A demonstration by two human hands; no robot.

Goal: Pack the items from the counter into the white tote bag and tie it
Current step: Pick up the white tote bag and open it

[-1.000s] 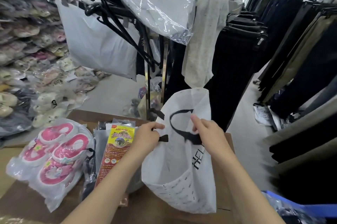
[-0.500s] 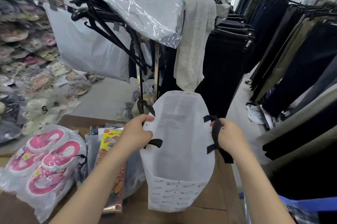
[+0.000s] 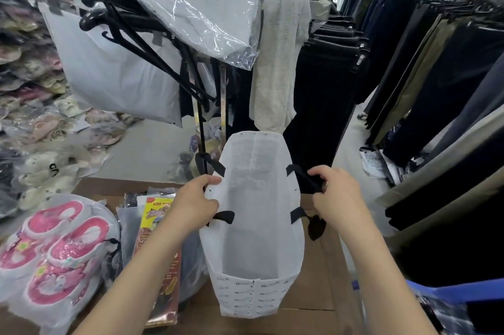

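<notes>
White tote bag (image 3: 253, 228) is standing on the table (image 3: 313, 293); we are curling our left hand (image 3: 195, 206) round its rim and our right hand (image 3: 339, 199) round a black handle (image 3: 304, 178), spreading the mouth, presumably so the pink sandals (image 3: 57, 250) nearby fit in.

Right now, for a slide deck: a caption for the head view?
Left hand and right hand hold the white tote bag open on the counter, bagged pink sandals alongside.
</notes>
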